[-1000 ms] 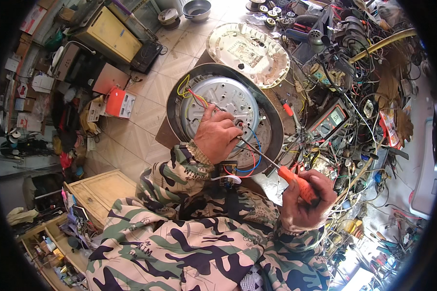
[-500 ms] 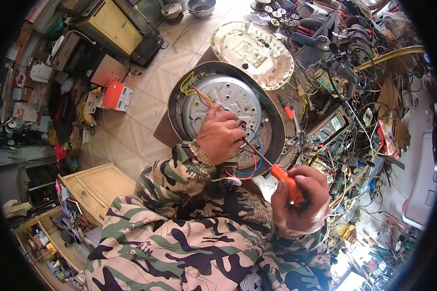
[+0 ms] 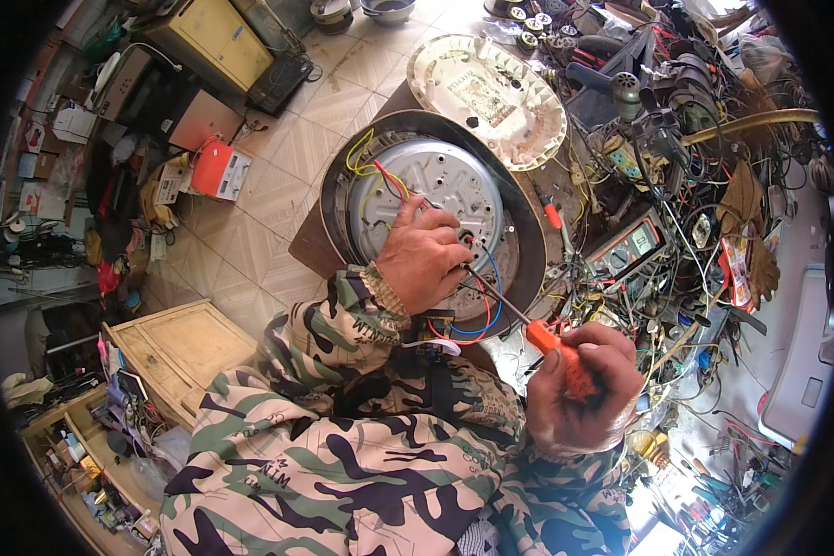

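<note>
A silvery round metal plate [image 3: 435, 171], fitted with studs and holes, sits inside a dark round appliance housing [image 3: 525, 222]. My left hand [image 3: 422, 255] lies over the plate's near side, fingers curled together; whatever they grip underneath is hidden. Yellow and red wires [image 3: 360, 159] rise by its index finger, while a blue wire [image 3: 499, 283] loops out on the right. In my right hand [image 3: 588, 389] is an orange-handled screwdriver [image 3: 549, 339], closed in the fingers. Its shaft slants up left to my left fingertips, where the tip cannot be seen.
Beyond the housing lies a cream oval cover [image 3: 491, 102]. A multimeter [image 3: 625, 247] and a red-handled tool [image 3: 552, 216] are among tangled wires and parts on the right. A wooden cabinet [image 3: 181, 352] stands at left, an orange-and-white box [image 3: 220, 170] on the tiled floor [image 3: 259, 218].
My right hand and the screwdriver handle have shifted slightly right and down. My left hand stays on the plate. The whole view has tilted a little.
</note>
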{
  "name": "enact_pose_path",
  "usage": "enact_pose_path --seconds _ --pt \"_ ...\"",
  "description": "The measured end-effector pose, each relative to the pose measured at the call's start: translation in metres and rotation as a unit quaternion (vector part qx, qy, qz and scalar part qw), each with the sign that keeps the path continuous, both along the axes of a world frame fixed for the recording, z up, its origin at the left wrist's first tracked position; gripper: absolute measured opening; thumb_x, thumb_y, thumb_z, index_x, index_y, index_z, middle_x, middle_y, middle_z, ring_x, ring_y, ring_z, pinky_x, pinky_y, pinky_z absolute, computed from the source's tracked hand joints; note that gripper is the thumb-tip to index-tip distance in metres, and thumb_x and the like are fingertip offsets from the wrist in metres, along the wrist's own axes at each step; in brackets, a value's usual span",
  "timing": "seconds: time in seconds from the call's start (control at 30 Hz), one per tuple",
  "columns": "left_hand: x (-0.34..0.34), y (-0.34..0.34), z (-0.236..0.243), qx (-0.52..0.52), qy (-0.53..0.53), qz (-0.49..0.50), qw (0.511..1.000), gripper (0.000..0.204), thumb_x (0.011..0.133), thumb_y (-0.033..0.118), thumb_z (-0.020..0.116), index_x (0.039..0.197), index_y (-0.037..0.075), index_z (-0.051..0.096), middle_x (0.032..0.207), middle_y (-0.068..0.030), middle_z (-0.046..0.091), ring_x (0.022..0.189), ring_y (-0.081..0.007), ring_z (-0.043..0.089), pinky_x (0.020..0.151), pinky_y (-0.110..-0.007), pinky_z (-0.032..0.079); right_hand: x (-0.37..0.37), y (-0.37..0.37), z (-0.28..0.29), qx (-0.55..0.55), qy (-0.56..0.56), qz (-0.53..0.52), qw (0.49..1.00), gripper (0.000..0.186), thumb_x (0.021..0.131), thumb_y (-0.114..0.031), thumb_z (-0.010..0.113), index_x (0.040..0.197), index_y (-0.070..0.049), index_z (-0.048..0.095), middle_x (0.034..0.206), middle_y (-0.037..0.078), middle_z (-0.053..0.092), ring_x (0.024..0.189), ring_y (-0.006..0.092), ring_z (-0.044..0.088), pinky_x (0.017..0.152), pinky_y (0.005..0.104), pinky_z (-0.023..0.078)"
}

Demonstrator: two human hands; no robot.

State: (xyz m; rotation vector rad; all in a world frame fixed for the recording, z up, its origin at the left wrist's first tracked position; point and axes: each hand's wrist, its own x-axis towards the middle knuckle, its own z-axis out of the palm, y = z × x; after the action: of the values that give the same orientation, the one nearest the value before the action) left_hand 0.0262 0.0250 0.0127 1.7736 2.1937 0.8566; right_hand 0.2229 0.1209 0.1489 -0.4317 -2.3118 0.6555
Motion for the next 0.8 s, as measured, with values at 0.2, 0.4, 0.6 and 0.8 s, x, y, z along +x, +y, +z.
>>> enact_pose_path --seconds 0.2,0.4,0.6,0.8 --pt "0.002 -0.002 -0.002 -0.004 -0.003 0.005 1.0 0.018 0.075 0.02 0.079 0.093 0.019 0.075 0.091 0.0028 0.07 0.117 -0.02 0.059 0.116 -0.058 0.025 -0.001 -0.002 -0.004 0.01 -0.041 0.025 0.999 0.045 0.079 0.002 0.075 0.114 -0.002 0.046 0.092 0.019 0.062 0.065 0.0248 0.063 0.057 0.0313 0.052" --pt "0.0 -0.003 -0.002 0.004 -0.002 0.0 1.0 0.018 0.075 0.017 0.077 0.093 0.018 0.075 0.092 0.0018 0.07 0.118 -0.0208 0.059 0.116 -0.058 0.026 0.015 0.0 0.003 -0.027 0.016 -0.034 0.999 0.044 0.081 0.003 0.073 0.114 -0.004 0.044 0.098 0.02 0.062 0.073 0.0224 0.06 0.066 0.0305 0.052" --pt "-0.002 -0.002 0.001 -0.004 -0.006 -0.01 1.0 0.02 0.075 0.018 0.078 0.095 0.017 0.076 0.093 0.0008 0.07 0.119 -0.0215 0.059 0.118 -0.059 0.024 0.012 0.001 -0.007 -0.047 0.012 -0.04 0.998 0.044 0.081 0.003 0.074 0.113 -0.003 0.044 0.099 0.02 0.062 0.077 0.0223 0.064 0.07 0.0324 0.054" --pt "-0.001 -0.002 0.002 -0.008 -0.011 -0.005 1.0 0.02 0.076 0.022 0.08 0.095 0.017 0.075 0.093 0.001 0.07 0.12 -0.0213 0.058 0.119 -0.058 0.023 0.007 0.001 -0.007 -0.055 0.004 -0.045 0.997 0.042 0.083 0.001 0.074 0.113 -0.003 0.045 0.098 0.02 0.063 0.077 0.0218 0.065 0.068 0.0319 0.055"
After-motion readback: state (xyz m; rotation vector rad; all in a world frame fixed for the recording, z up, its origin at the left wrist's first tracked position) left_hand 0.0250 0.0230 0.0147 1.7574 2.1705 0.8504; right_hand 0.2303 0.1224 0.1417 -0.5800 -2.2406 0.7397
